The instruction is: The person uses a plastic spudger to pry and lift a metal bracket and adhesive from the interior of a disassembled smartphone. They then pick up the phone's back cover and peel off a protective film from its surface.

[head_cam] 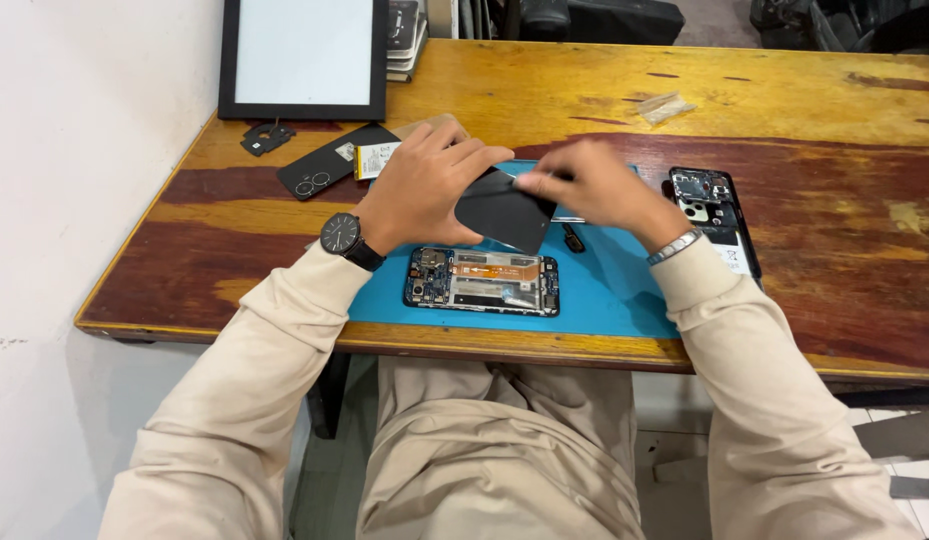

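Observation:
My left hand (424,185) and my right hand (599,190) both grip a flat black phone battery (504,210), held tilted just above the blue work mat (604,285). Below the hands lies an opened phone (481,281) with its circuit board and orange ribbon cable exposed. I wear a black wristwatch on the left wrist and a silver bracelet on the right. A small dark tool (573,238) rests on the mat under my right hand.
A second opened phone (712,215) lies right of the mat. A black back cover (329,160) and a battery pack (376,158) sit at the left. A framed white panel (304,55) leans at the back left. A small clear bag (666,107) lies farther back.

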